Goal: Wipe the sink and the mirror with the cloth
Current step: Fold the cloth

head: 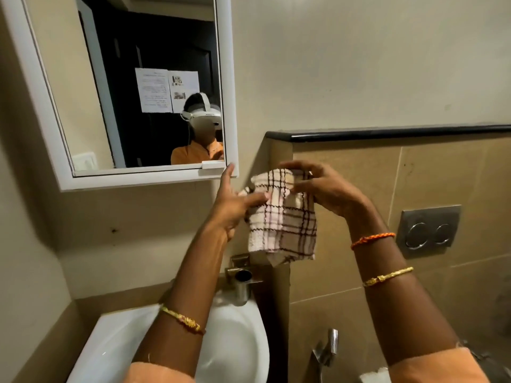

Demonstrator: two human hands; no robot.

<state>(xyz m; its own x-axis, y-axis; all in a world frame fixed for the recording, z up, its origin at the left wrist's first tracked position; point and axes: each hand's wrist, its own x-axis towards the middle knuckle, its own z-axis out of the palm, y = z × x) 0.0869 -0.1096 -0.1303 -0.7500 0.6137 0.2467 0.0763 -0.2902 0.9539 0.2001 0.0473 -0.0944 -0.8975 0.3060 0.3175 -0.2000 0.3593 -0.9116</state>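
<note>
Cloth [284, 225] is up in the air, held by both hands, right of the mirror [132, 45] and above the sink [110, 335], touching neither. Right hand [326, 189]: fingers curled over the top edge, pinching it. Left hand [232, 208]: thumb pressed across the cloth's left side, index finger straight up by the mirror frame's lower right corner. Flush plate [428, 230] is on the wall further right.

Open wall runs between the mirror [231, 78] frame and the black ledge [387, 132], above the cloth [284, 219] held by left hand [232, 205] and right hand [329, 189]. Under the cloth a steel holder [243, 284] juts over the sink [110, 341]. The left arm [177, 327] crosses the sink.
</note>
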